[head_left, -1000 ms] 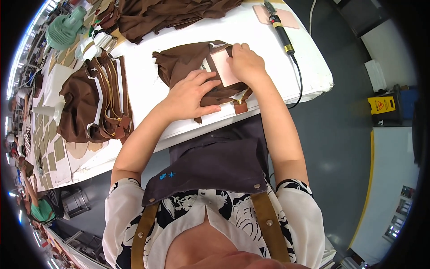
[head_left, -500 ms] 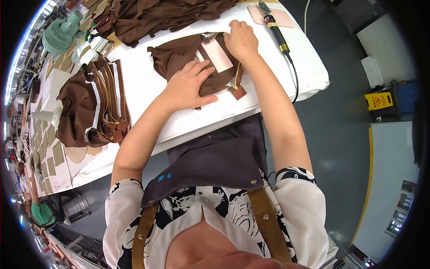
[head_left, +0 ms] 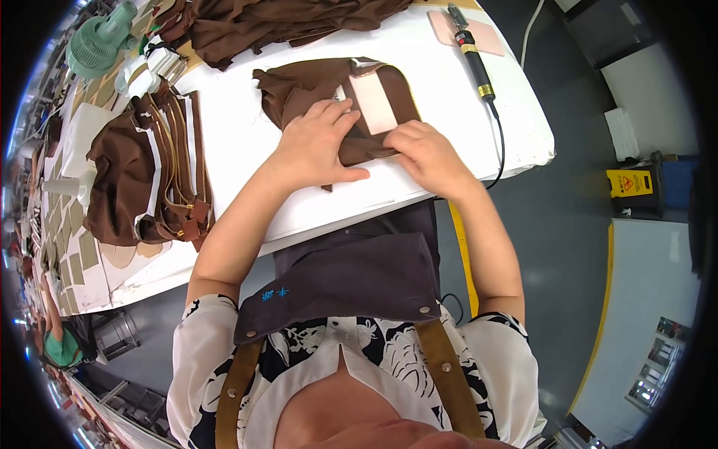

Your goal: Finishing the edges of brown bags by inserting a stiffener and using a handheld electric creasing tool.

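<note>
A brown fabric piece [head_left: 303,78] with a zipper along its right edge lies on the white table in front of me. On it rests a pale pink rectangular panel [head_left: 373,103]. My left hand [head_left: 318,146] presses on the fabric left of the panel, fingers spread and thumb toward me. At the lower right corner, my right hand [head_left: 428,156] is closed on the fabric's zipper edge with curled fingers. The leather zipper tab is hidden, and the right fingertips show only in part.
To the left sits a stack of brown zippered pieces [head_left: 123,176]. More brown fabric [head_left: 277,26] is heaped at the back, near a green fan [head_left: 97,45]. A black corded hand tool [head_left: 475,63] lies at the far right across a pink pad [head_left: 490,41].
My right hand has come from the fabric's far right corner down to its near right corner, covering the zipper tab. My left hand stays flat on the fabric.
</note>
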{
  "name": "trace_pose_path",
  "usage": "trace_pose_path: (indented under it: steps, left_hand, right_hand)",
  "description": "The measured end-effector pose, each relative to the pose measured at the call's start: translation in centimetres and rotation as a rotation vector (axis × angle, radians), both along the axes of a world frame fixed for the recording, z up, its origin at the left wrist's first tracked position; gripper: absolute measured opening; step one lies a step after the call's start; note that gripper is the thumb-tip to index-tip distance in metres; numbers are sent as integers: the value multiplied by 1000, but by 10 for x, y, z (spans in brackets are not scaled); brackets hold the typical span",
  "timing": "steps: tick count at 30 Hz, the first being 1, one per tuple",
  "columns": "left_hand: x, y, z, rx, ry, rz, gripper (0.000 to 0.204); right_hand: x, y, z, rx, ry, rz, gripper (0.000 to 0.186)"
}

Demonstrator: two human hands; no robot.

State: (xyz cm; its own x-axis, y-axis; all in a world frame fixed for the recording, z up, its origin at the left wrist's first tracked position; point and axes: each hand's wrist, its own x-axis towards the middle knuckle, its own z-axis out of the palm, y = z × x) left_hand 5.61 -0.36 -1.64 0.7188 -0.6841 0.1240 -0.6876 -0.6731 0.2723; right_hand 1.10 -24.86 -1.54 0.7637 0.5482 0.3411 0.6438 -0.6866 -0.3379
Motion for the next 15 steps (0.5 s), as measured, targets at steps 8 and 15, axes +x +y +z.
trace_pose_path:
  steps: [8,15]
  left_hand:
    - [-3,-5,-1,43,-26,27,94]
    - [-6,-8,0,-9,3,18,93]
  right_hand:
    - [9,-19,40,-60,365,138,13]
    - [78,10,-14,-229,0,-228,30]
